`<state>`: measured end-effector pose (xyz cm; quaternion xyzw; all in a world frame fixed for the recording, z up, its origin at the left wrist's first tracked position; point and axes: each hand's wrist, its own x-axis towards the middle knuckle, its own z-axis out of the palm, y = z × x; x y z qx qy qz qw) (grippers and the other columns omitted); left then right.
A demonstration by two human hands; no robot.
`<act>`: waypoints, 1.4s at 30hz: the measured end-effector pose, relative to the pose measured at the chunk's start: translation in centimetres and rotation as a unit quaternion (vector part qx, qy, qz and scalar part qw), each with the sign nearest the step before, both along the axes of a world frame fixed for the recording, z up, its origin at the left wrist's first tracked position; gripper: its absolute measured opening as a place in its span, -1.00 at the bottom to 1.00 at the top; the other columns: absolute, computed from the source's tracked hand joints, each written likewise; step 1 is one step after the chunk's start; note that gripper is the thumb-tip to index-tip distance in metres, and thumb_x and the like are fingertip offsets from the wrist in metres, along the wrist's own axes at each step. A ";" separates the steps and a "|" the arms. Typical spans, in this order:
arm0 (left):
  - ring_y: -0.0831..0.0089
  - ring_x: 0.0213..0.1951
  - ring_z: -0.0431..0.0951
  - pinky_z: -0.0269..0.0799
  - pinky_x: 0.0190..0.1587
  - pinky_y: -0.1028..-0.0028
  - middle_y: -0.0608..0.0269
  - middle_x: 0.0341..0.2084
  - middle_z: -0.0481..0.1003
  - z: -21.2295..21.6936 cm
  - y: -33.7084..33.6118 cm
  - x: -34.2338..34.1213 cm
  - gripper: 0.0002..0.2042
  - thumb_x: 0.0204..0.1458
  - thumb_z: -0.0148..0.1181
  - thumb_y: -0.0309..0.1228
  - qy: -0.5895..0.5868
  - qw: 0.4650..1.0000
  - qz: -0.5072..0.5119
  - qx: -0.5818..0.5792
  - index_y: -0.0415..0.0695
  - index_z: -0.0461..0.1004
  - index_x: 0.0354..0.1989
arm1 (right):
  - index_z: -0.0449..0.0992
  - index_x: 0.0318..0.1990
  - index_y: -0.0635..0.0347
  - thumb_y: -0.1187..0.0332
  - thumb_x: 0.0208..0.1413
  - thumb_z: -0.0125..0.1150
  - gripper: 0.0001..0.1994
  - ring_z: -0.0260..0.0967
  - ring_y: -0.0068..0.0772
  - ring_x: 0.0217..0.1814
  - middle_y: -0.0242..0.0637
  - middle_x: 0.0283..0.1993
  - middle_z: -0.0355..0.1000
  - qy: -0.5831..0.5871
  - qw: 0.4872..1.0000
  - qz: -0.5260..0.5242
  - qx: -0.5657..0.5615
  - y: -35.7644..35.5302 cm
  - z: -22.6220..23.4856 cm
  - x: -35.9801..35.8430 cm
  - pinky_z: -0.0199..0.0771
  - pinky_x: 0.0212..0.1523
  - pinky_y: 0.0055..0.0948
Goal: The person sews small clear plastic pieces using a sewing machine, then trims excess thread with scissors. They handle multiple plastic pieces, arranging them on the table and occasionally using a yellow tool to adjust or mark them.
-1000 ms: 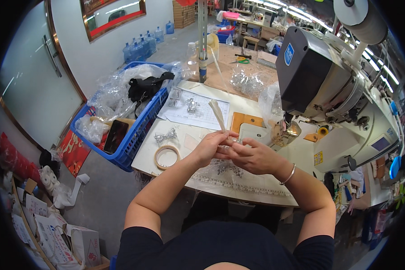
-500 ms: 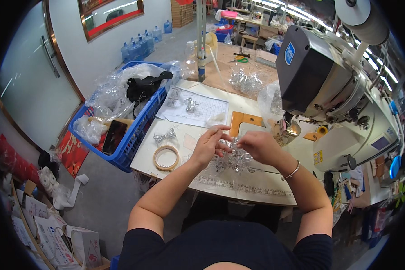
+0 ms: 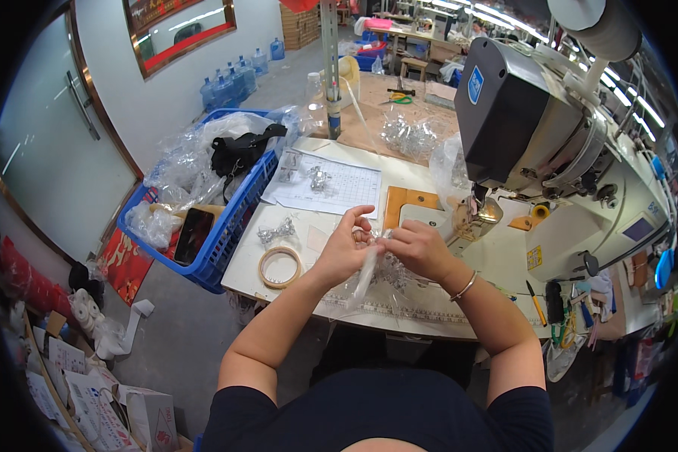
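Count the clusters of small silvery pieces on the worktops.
4: a silvery cluster on the paper sheet, another cluster beyond the tape roll, a third cluster on the brown worktop, and a fourth cluster near the right hand, which may hide more.

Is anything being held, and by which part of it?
A whitish, translucent strip, apparently plastic, hangs with its upper end in the right hand's grip. Whether the left hand's grip also has it cannot be told.

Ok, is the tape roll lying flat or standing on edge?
Flat on the white tabletop: the tape roll shows its full ring from above.
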<state>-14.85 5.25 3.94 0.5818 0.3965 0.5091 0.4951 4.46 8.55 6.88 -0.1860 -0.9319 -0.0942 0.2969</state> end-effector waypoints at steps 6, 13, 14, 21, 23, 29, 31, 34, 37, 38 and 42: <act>0.35 -0.16 0.47 0.47 -0.21 0.44 0.03 -0.07 0.30 0.2 -2.2 1.8 -0.44 -0.04 0.02 -0.74 0.313 0.839 0.116 0.429 -0.15 0.21 0.21 | 0.52 -0.31 0.02 0.44 -0.04 0.23 -0.89 0.37 -0.19 -0.51 -0.33 -0.57 0.34 0.101 0.977 0.054 -0.179 1.5 -0.7 -0.5 0.38 -0.50 -0.26; 0.54 -0.22 0.57 0.55 -0.22 0.54 0.11 -0.18 0.55 1.7 -1.2 0.0 -0.67 0.09 0.07 -0.65 0.069 0.997 0.041 -0.016 -0.22 0.43 0.06 | 0.35 -0.47 0.13 0.46 -0.06 0.22 -0.87 0.35 -0.25 -0.55 -0.30 -0.58 0.29 0.121 0.991 -0.024 -0.049 -0.6 -2.0 -1.2 0.34 -0.55 -0.32; 0.57 -0.21 0.56 0.54 -0.23 0.54 0.14 -0.24 0.58 2.3 -1.0 -0.2 -0.71 0.08 0.09 -0.63 0.132 0.991 0.012 -0.025 -0.22 0.49 0.00 | 0.36 -0.46 0.12 0.46 -0.06 0.22 -0.88 0.34 -0.26 -0.54 -0.31 -0.58 0.28 0.121 0.992 -0.027 -0.035 -0.8 -1.9 -1.2 0.33 -0.55 -0.33; 0.24 -0.34 0.48 0.46 -0.31 0.34 0.27 -0.54 0.46 1.9 0.5 -1.4 -0.90 -0.25 0.20 -0.59 0.369 0.815 0.172 0.412 -0.09 0.48 -0.55 | 0.35 -0.45 0.15 0.48 -0.04 0.17 -0.90 0.32 -0.29 -0.45 -0.30 -0.49 0.28 0.090 0.993 -0.064 -0.034 -2.2 -0.5 -0.3 0.34 -0.49 -0.36; 0.24 -0.42 0.46 0.43 -0.35 0.35 0.25 -0.60 0.43 0.7 0.7 -2.2 -0.89 -0.29 0.21 -0.63 0.354 0.828 0.170 0.399 -0.11 0.47 -0.60 | 0.34 -0.46 0.16 0.49 -0.08 0.15 -0.90 0.31 -0.29 -0.44 -0.30 -0.49 0.28 0.044 0.996 -0.080 -0.026 -3.2 -1.2 0.9 0.35 -0.47 -0.36; 0.24 -0.44 0.48 0.41 -0.38 0.39 0.18 -0.57 0.45 -1.0 1.3 -3.0 -0.89 -0.25 0.22 -0.65 0.330 0.871 0.148 0.332 -0.16 0.51 -0.54 | 0.42 -0.37 0.17 0.52 -0.10 0.18 -0.88 0.33 -0.27 -0.35 -0.29 -0.42 0.32 0.055 0.992 -0.100 -0.062 -4.1 -2.3 1.9 0.38 -0.39 -0.40; 0.24 -0.38 0.49 0.42 -0.37 0.40 0.15 -0.48 0.48 -0.4 0.5 -4.2 -0.86 -0.22 0.23 -0.64 0.248 0.908 0.173 0.289 -0.17 0.54 -0.44 | 0.49 -0.27 0.18 0.54 -0.08 0.23 -0.83 0.36 -0.24 -0.28 -0.26 -0.36 0.37 0.132 0.983 -0.083 -0.096 -4.3 -2.0 3.2 0.40 -0.34 -0.41; 0.18 -0.26 0.51 0.44 -0.24 0.29 0.15 -0.34 0.51 -1.0 -2.9 -8.5 -0.78 -0.15 0.28 -0.54 0.261 0.914 0.263 0.162 -0.12 0.57 -0.25 | 0.53 -0.18 0.20 0.60 -0.04 0.27 -0.77 0.43 -0.19 -0.25 -0.18 -0.28 0.44 0.229 0.945 -0.182 -0.145 -6.4 -2.1 7.1 0.43 -0.29 -0.41; 0.13 -0.16 0.48 0.39 -0.09 0.22 0.18 -0.35 0.50 -4.3 -8.1 -12.2 -0.78 -0.15 0.33 -0.50 0.437 0.843 0.273 0.157 -0.14 0.57 -0.26 | 0.54 -0.25 0.28 0.65 -0.02 0.21 -0.84 0.44 -0.20 -0.36 -0.16 -0.36 0.46 0.257 0.923 -0.237 -0.160 -8.8 -3.9 10.8 0.43 -0.32 -0.42; 0.12 -0.15 0.48 0.36 -0.06 0.21 0.18 -0.35 0.50 -5.3 -9.2 -12.6 -0.78 -0.15 0.34 -0.48 0.443 0.834 0.281 0.171 -0.14 0.57 -0.27 | 0.54 -0.29 0.31 0.68 -0.03 0.20 -0.86 0.42 -0.24 -0.40 -0.17 -0.42 0.45 0.280 0.915 -0.246 -0.154 -9.5 -4.0 10.8 0.41 -0.33 -0.45; 0.12 -0.09 0.46 0.32 -0.02 0.22 0.21 -0.38 0.49 -7.8 -11.3 -11.8 -0.84 -0.12 0.34 -0.43 0.434 0.817 0.339 0.170 -0.14 0.56 -0.34 | 0.52 -0.32 0.33 0.70 -0.04 0.18 -0.87 0.36 -0.30 -0.48 -0.18 -0.46 0.43 0.334 0.912 -0.189 -0.143 -11.2 -3.4 7.6 0.37 -0.40 -0.46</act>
